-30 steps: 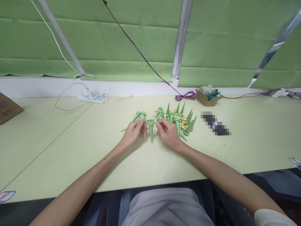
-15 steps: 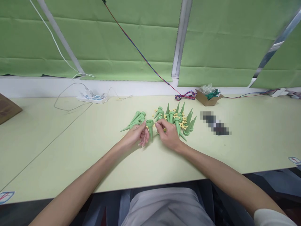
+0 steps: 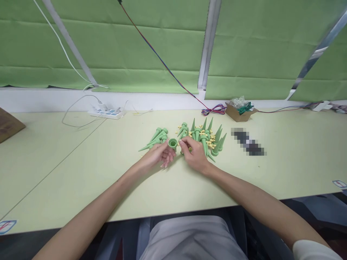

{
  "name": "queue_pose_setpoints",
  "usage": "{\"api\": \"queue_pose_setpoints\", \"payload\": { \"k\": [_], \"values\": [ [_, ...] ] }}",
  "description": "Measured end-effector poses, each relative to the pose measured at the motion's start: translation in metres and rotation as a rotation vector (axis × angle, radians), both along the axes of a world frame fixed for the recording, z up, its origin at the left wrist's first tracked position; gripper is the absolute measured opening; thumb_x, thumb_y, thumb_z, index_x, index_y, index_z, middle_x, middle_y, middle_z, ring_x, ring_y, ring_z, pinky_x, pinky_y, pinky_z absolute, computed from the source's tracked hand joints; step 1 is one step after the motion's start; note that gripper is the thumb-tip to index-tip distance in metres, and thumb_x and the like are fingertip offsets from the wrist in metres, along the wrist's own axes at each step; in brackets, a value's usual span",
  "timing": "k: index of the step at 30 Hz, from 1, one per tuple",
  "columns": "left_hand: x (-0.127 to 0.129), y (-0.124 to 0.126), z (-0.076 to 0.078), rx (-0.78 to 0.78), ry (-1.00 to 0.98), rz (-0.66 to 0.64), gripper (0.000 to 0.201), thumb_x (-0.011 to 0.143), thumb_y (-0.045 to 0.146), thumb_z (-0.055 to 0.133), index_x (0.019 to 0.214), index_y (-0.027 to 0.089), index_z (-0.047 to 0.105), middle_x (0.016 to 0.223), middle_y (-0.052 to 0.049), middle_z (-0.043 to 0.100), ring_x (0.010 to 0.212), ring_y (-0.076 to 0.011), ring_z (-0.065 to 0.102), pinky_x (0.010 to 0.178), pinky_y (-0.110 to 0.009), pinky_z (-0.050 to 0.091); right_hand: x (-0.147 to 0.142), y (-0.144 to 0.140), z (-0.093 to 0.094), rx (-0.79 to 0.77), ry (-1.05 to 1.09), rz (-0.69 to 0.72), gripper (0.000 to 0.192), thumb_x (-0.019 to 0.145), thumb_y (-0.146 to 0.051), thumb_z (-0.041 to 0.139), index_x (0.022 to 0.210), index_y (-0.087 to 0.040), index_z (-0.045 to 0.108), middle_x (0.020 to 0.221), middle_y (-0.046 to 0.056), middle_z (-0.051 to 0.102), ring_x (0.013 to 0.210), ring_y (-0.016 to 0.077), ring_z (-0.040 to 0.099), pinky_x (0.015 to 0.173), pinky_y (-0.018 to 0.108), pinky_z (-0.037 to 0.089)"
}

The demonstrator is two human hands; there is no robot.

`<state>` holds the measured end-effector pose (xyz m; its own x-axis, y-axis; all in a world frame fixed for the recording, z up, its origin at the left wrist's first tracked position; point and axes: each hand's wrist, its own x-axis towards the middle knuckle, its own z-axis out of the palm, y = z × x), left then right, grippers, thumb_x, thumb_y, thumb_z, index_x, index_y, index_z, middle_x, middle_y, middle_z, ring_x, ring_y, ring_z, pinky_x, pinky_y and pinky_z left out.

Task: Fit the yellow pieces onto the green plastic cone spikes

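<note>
Left hand point(image 3: 158, 156) pinching cone point(image 3: 172, 143); right hand point(image 3: 195, 154) fingers narrow at its rim, contents unclear; could slip, roll into pile point(image 3: 206, 137).

Matt green plastic was seen in the spike point(image 3: 172, 144) and the heaped spikes point(image 3: 206, 139); the desk point(image 3: 81, 162) looked smooth, pale and faintly sheened. Brown cardboard formed the small box point(image 3: 240, 115); the blinds point(image 3: 108, 47) appeared papery, matt.

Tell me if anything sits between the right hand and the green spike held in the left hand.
Nothing visible does. The left hand holds the green spike by its open end, and the right hand has its fingertips right beside that rim. The pile of spikes lies behind.
</note>
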<state>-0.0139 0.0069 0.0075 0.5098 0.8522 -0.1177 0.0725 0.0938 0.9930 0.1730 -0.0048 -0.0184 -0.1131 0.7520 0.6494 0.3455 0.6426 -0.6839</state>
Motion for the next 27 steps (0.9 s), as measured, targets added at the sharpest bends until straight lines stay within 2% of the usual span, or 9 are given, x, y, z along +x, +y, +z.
{"api": "queue_pose_setpoints", "payload": {
  "k": [7, 14, 18, 22, 25, 27],
  "values": [
    [0.0017, -0.0010, 0.0022, 0.018, -0.006, 0.007, 0.054, 0.093, 0.063, 0.054, 0.073, 0.013, 0.065, 0.068, -0.005, 0.062, 0.049, -0.0115, 0.055, 0.046, -0.026, 0.042, 0.0002, -0.0004, 0.0000, -0.011, -0.012, 0.003, 0.025, 0.101, -0.033, 0.046, 0.080, -0.021, 0.052, 0.063, -0.003, 0.050, 0.056, 0.0119, 0.046, 0.057, 0.026, 0.037],
    [-0.0021, 0.0004, -0.0021, 0.085, 0.019, 0.028, 0.043, 0.093, 0.059, 0.058, 0.084, 0.017, 0.061, 0.055, -0.001, 0.058, 0.050, -0.0136, 0.053, 0.051, -0.027, 0.040, 0.0011, 0.0020, -0.0019, -0.011, -0.042, -0.007, 0.026, 0.101, -0.035, 0.045, 0.079, -0.021, 0.051, 0.065, -0.003, 0.050, 0.058, 0.0124, 0.045, 0.058, 0.026, 0.037],
    [-0.0040, 0.0002, -0.0016, 0.171, 0.053, 0.030, 0.038, 0.092, 0.054, 0.062, 0.081, 0.019, 0.058, 0.055, 0.003, 0.049, 0.053, -0.0136, 0.054, 0.055, -0.027, 0.041, 0.0012, 0.0016, -0.0020, -0.017, -0.051, 0.000, 0.027, 0.101, -0.034, 0.045, 0.078, -0.021, 0.050, 0.065, -0.002, 0.050, 0.058, 0.0125, 0.045, 0.058, 0.026, 0.037],
    [-0.0049, -0.0022, 0.0025, 0.259, 0.128, 0.016, 0.032, 0.094, 0.051, 0.061, 0.088, 0.019, 0.060, 0.064, 0.002, 0.055, 0.055, -0.0131, 0.053, 0.057, -0.028, 0.041, 0.0007, 0.0010, -0.0018, -0.028, -0.060, 0.010, 0.027, 0.101, -0.034, 0.046, 0.077, -0.022, 0.049, 0.065, -0.002, 0.050, 0.058, 0.0125, 0.045, 0.058, 0.026, 0.037],
    [-0.0042, -0.0047, 0.0039, 0.377, 0.217, 0.026, 0.030, 0.094, 0.049, 0.060, 0.086, 0.020, 0.058, 0.061, 0.002, 0.051, 0.054, -0.0126, 0.048, 0.055, -0.027, 0.037, 0.0008, 0.0017, -0.0021, -0.023, -0.055, 0.016, 0.026, 0.100, -0.033, 0.046, 0.077, -0.021, 0.050, 0.065, -0.003, 0.050, 0.058, 0.0123, 0.045, 0.058, 0.026, 0.036],
    [-0.0030, -0.0059, 0.0029, 0.503, 0.270, 0.085, 0.029, 0.094, 0.046, 0.061, 0.083, 0.020, 0.057, 0.065, 0.002, 0.050, 0.056, -0.0124, 0.046, 0.054, -0.027, 0.034, 0.0011, 0.0024, -0.0026, -0.021, -0.054, 0.016, 0.026, 0.100, -0.033, 0.046, 0.077, -0.021, 0.049, 0.065, -0.003, 0.050, 0.057, 0.0123, 0.045, 0.058, 0.026, 0.036]
  ]
}}
